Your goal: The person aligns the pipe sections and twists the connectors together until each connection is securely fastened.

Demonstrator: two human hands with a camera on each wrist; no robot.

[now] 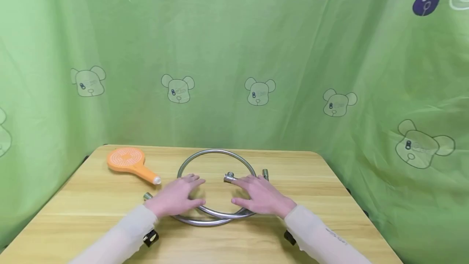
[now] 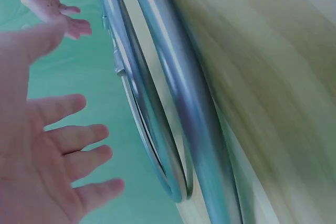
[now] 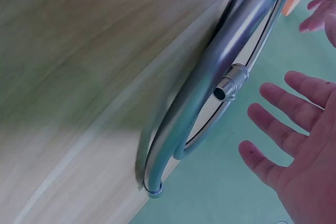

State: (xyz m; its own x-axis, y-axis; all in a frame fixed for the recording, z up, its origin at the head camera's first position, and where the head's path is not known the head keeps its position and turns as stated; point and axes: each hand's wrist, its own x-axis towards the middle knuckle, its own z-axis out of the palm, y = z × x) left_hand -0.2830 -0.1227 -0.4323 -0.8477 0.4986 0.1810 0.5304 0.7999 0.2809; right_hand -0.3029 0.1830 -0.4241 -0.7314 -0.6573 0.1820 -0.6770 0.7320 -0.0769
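Here's the big green curtain [image 1: 220, 44], hanging in folds behind everything, bear heads in outline across it and purple shapes up top. In front of it, the pale wooden table [image 1: 205, 249], and over its near edge come two light sleeves [image 1: 121, 231], one from each side. And there at centre table lies the coiled metal hose [image 1: 225, 216], silver loops overlapping at the near side. Above it, the left hand [image 1: 178, 194]: fingers spread and nearly straight, thumb held apart, nothing in its grasp, hovering over the coil's left side. Opposite, the right hand [image 1: 261, 194] mirrors it over the right side, fingers loosely extended, thumb away, palm holding nothing; in the wrist views both sets of fingers are clear of the hose. Over on the left rests the orange shower head [image 1: 132, 164], perforated face up, handle slanting towards the left hand, white tip near it. A black wrist piece [image 1: 151, 238] sits under each cuff. Now the small metal fitting [image 1: 229, 177], inside the ring just beside the right fingertips, its hollow threaded mouth showing in the right wrist view. Smallest of all, a metal end piece [image 1: 147, 196] peeks out by the left wrist, and another one just beyond the right hand.
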